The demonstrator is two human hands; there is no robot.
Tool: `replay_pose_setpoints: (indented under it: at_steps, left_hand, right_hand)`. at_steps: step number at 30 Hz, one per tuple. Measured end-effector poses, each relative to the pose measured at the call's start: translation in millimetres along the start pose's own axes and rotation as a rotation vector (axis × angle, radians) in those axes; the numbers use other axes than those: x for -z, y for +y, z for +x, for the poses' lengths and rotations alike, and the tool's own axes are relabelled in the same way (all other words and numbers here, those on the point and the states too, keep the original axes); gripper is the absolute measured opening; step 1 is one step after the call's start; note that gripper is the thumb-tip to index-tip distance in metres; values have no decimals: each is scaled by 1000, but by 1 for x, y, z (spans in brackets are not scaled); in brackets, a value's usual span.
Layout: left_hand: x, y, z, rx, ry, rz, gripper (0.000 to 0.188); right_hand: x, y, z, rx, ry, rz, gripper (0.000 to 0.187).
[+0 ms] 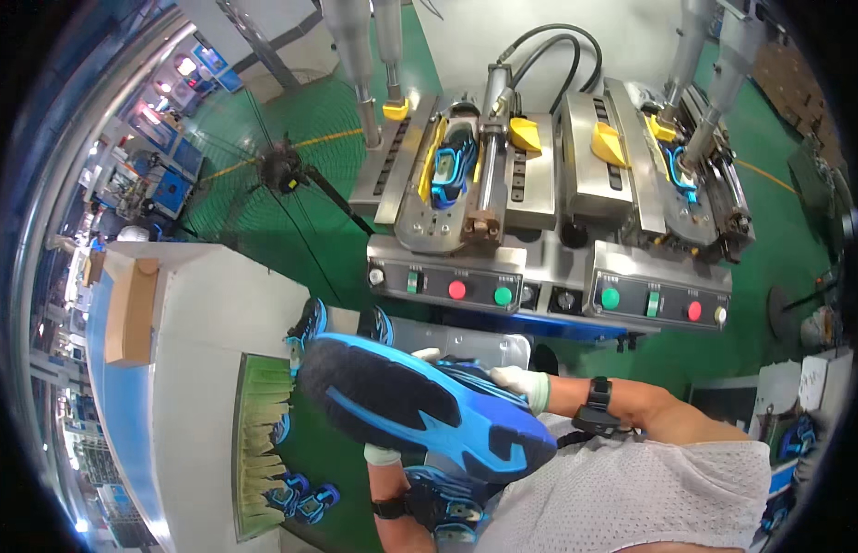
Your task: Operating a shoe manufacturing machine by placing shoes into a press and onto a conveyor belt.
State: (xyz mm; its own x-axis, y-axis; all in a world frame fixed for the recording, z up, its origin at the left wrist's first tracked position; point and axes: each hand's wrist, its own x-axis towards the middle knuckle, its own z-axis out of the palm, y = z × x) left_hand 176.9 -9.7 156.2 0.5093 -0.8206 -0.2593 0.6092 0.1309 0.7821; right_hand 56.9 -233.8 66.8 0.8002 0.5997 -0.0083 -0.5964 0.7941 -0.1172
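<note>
A sports shoe [420,405] with a black and blue sole is held in front of me, its sole turned toward me. My right hand [521,382], in a white glove, is closed on the upper at the shoe's right side. My left hand [383,454], also gloved, supports it from beneath; the shoe hides most of this hand, with a bit of white glove showing past the far edge. Below the sole, near my left forearm, is another black and blue shoe [443,507]. Two more shoes, including one dark shoe [309,321], stand just beyond the held one.
Ahead stands a two-station press; a shoe [452,166] sits in its left station, another shoe [682,175] in the right. Button panels [447,282] line its front. A white housing [198,313] with a bristle curtain [263,442] stands left, a fan [283,168] behind it.
</note>
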Motion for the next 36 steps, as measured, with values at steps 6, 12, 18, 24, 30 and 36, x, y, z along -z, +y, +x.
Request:
replay_pose_setpoints:
  at_steps: [6, 12, 18, 24, 30, 36]
  left_hand:
    - [0, 46, 198, -528, -20, 994, 63]
    - [0, 103, 390, -376, 201, 1485, 72]
    - [28, 73, 511, -259, 545, 1687, 90]
    - [23, 107, 528, -105, 518, 1757, 80]
    - [-28, 164, 400, -311, 568, 1550, 82]
    - [-27, 108, 202, -478, 772, 1141, 59]
  right_hand:
    - [-22, -103, -110, 429, 292, -329, 81]
    - [-13, -114, -221, 858, 612, -331, 79]
    - [-34, -89, -280, 1084, 666, -294, 109]
    - [-32, -101, -266, 1027, 915, -393, 88]
    - [-62, -133, -214, 925, 950, -441, 78]
    - [-59, -199, -109, 801, 840, -521, 42]
